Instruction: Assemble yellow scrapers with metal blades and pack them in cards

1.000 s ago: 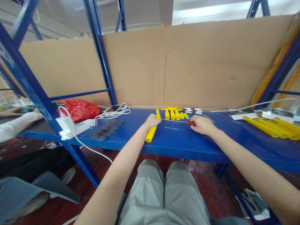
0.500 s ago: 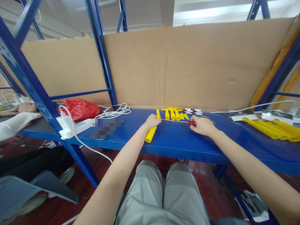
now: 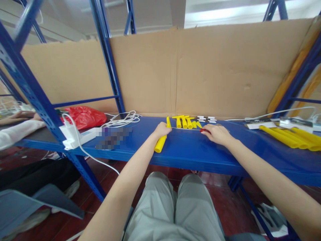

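My left hand (image 3: 161, 131) is closed around a yellow tube (image 3: 161, 144), which lies slanted on the blue shelf with its round end toward me. A narrow yellow tip pokes out beyond the fingers. My right hand (image 3: 216, 133) is closed on a small red object (image 3: 204, 131), mostly covered by the fingers, so its kind is unclear. Between the two hands runs a thin pale strip (image 3: 185, 129), low over the shelf. Just behind it lie several short yellow tube pieces (image 3: 185, 124) and small yellow scraps (image 3: 198, 124).
Black-and-white sticks (image 3: 206, 119) lie at the back. Several longer yellow tubes (image 3: 283, 137) are on the right. To the left are a white power strip (image 3: 87, 135), coiled white cable (image 3: 125, 117) and a red plastic bag (image 3: 86, 117). Another person's arm (image 3: 22, 130) rests farther left.
My right hand has shifted slightly left with the red object, which its fingers now cover more. My left hand and the tube stay nearly in place. The other person's hands have moved.
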Available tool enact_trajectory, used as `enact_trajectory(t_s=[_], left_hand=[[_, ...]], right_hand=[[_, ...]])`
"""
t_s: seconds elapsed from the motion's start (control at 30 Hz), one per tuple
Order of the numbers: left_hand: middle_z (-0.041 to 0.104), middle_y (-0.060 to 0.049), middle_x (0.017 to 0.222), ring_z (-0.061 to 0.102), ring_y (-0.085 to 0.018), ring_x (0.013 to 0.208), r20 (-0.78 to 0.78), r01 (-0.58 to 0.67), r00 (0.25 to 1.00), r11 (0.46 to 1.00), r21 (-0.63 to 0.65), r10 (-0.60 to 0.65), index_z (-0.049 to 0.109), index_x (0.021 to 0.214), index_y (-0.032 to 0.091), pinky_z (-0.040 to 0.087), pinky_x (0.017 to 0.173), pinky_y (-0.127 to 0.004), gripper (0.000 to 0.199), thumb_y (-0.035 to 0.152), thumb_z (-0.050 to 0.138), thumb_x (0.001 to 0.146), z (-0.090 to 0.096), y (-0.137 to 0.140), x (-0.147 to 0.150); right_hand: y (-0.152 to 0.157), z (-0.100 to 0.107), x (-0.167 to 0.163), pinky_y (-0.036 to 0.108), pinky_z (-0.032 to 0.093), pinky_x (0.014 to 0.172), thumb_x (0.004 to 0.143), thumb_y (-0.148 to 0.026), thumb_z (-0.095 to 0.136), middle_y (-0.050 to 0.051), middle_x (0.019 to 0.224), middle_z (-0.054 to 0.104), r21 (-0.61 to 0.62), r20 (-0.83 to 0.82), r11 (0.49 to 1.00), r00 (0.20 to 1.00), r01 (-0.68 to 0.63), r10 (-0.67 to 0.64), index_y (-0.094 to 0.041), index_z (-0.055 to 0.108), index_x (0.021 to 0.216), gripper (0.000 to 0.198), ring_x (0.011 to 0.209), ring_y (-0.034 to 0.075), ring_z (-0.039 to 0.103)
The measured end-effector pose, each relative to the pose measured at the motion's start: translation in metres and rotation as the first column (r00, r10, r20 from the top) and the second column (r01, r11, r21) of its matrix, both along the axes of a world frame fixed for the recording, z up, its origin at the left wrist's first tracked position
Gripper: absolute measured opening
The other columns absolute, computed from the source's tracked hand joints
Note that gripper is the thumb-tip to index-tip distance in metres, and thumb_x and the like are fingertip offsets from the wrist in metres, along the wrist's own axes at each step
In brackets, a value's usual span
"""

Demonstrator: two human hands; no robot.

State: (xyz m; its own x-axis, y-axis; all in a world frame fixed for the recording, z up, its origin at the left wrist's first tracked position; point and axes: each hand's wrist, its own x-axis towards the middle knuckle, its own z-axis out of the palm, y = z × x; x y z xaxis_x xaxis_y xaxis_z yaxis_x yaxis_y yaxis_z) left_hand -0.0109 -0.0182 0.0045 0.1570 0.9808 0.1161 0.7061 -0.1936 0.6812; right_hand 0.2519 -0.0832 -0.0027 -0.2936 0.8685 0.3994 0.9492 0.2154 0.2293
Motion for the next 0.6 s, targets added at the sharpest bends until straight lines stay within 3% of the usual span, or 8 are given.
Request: enact_trajectory(t_s=[0.17, 0.3, 0.43, 0.6], left_hand=[[0.06, -0.004, 0.053, 0.055, -0.012, 0.043, 0.027, -0.002, 1.0, 1.0, -0.009, 0.002, 0.065, 0.071, 0.008, 0.041, 0.048, -0.021, 0.012, 0.009, 0.055, 0.076, 0.0003, -0.0008, 0.0001], [0.056, -0.002, 0.049, 0.053, -0.013, 0.041, 0.042, -0.001, 0.999, 1.0, -0.016, 0.001, 0.065, 0.069, 0.008, 0.041, 0.047, -0.021, 0.012, 0.007, 0.054, 0.075, 0.0013, -0.0024, 0.0006], [0.056, -0.002, 0.048, 0.054, -0.014, 0.042, 0.056, -0.001, 0.998, 1.0, -0.02, 0.002, 0.065, 0.069, 0.009, 0.042, 0.048, -0.023, 0.011, 0.007, 0.055, 0.075, 0.0012, -0.0025, 0.0007], [0.052, 0.0, 0.046, 0.052, -0.013, 0.04, 0.068, -0.003, 0.998, 0.999, -0.033, 0.005, 0.063, 0.067, 0.01, 0.041, 0.047, -0.022, 0.011, 0.008, 0.056, 0.075, 0.0008, -0.0021, 0.0006]], right_hand=[[-0.0003, 0.0006, -0.0022, 0.03, 0.043, 0.066, 0.091, -0.039, 0.046, 0.011, 0.099, 0.072, -0.015, -0.02, 0.999, 0.999, 0.042, -0.042, -0.019, 0.06, 0.106, 0.029, 0.082, 0.024, 0.067], [0.0011, -0.0004, 0.0002, 0.029, 0.041, 0.062, 0.09, -0.034, 0.046, 0.009, 0.091, 0.072, -0.005, 0.002, 1.0, 1.0, 0.03, -0.03, -0.019, 0.059, 0.104, 0.024, 0.076, 0.022, 0.065], [0.0012, -0.0015, 0.0028, 0.03, 0.044, 0.068, 0.093, -0.034, 0.041, 0.012, 0.102, 0.07, 0.056, 0.029, 0.998, 0.999, -0.042, 0.04, -0.019, 0.064, 0.105, 0.03, 0.084, 0.023, 0.064], [0.0007, -0.001, 0.0, 0.031, 0.045, 0.072, 0.094, -0.037, 0.041, 0.011, 0.108, 0.071, -0.001, 0.009, 1.0, 1.0, 0.015, -0.015, -0.019, 0.062, 0.108, 0.031, 0.09, 0.023, 0.065]])
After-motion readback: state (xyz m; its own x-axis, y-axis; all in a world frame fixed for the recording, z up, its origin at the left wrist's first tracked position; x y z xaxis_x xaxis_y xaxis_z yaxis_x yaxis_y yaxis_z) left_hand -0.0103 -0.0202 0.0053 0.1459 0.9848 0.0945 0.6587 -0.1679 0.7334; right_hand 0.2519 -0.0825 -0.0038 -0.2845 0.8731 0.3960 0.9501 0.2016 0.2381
